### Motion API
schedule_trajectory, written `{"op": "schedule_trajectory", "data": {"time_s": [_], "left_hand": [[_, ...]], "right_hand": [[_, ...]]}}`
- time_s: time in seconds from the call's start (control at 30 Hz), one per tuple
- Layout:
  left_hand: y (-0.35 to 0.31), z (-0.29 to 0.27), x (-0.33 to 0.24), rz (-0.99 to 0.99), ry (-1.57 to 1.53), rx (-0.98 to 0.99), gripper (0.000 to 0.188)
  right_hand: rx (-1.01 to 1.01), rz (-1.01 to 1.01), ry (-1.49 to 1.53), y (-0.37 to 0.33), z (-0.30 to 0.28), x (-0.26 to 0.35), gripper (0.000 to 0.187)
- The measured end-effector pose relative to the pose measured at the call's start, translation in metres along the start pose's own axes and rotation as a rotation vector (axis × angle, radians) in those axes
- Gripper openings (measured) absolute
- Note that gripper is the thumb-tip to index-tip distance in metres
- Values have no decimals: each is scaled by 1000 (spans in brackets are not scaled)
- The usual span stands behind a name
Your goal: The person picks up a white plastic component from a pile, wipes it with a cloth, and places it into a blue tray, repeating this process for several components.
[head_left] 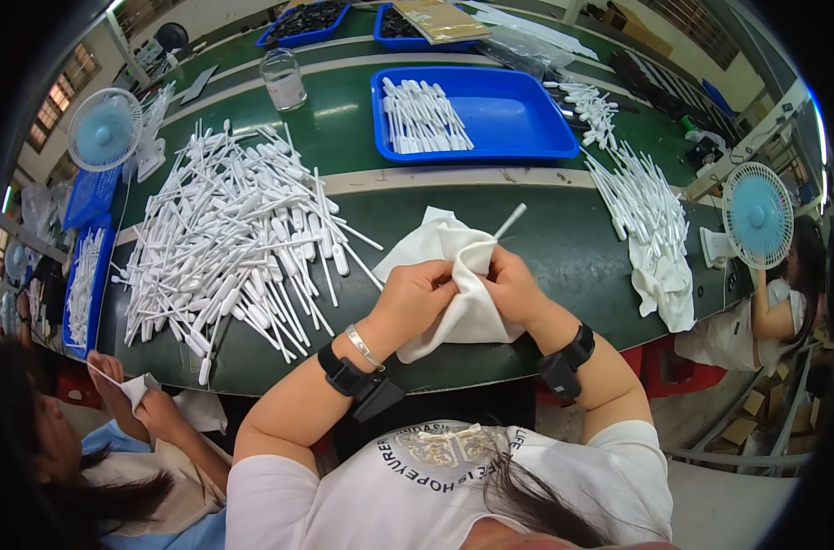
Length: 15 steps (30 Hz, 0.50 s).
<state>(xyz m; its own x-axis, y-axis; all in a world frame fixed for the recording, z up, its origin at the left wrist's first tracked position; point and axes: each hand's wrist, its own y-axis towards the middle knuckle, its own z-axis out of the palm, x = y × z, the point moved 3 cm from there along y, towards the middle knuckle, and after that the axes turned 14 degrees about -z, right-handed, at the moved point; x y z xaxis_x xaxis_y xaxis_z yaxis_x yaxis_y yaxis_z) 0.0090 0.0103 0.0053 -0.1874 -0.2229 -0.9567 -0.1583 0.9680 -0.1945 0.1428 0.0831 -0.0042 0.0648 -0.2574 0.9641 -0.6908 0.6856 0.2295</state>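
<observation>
A white cloth (440, 240) is bunched between my two hands above the dark green table. My left hand (419, 295) pinches its left fold, fingers closed. On the other side my right hand (513, 286) grips the cloth around a white plastic stick-shaped piece (512, 220), whose thin end pokes out at the upper right. The rest of that piece is hidden by cloth and fingers. Left of my hands lies a big heap of similar white pieces (224, 243), each with a thin stem and a wider oval end.
Beyond my hands, a blue tray (518, 151) holds a row of white pieces (426, 115). More pieces (641, 197) lie at the right by another cloth (663, 284). A glass bottle (283, 81) and two fans (105, 130) stand around. Co-workers sit at both sides.
</observation>
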Motion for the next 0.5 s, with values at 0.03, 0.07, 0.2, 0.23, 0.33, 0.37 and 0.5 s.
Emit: {"op": "schedule_trajectory", "data": {"time_s": [0.03,0.07,0.2,0.23,0.33,0.37,0.5], "left_hand": [[0,1,0,0,3,13,14],[-1,2,-3,92,150,-23,14],[-1,5,1,200,354,-16,15],[1,5,7,113,269,52,15],[5,8,12,-22,96,194,16],[6,9,13,-73,14,257,17],[5,11,18,-319,-458,402,19]], "right_hand": [[-26,-17,-85,-1,-1,1,22],[-39,-13,-87,-2,-1,1,22],[-262,-17,377,7,-10,6,26],[-297,-12,462,11,-17,12,26],[-378,-3,620,11,-30,22,26],[-365,24,677,10,-29,18,25],[-199,-19,459,-1,-2,-3,25]]}}
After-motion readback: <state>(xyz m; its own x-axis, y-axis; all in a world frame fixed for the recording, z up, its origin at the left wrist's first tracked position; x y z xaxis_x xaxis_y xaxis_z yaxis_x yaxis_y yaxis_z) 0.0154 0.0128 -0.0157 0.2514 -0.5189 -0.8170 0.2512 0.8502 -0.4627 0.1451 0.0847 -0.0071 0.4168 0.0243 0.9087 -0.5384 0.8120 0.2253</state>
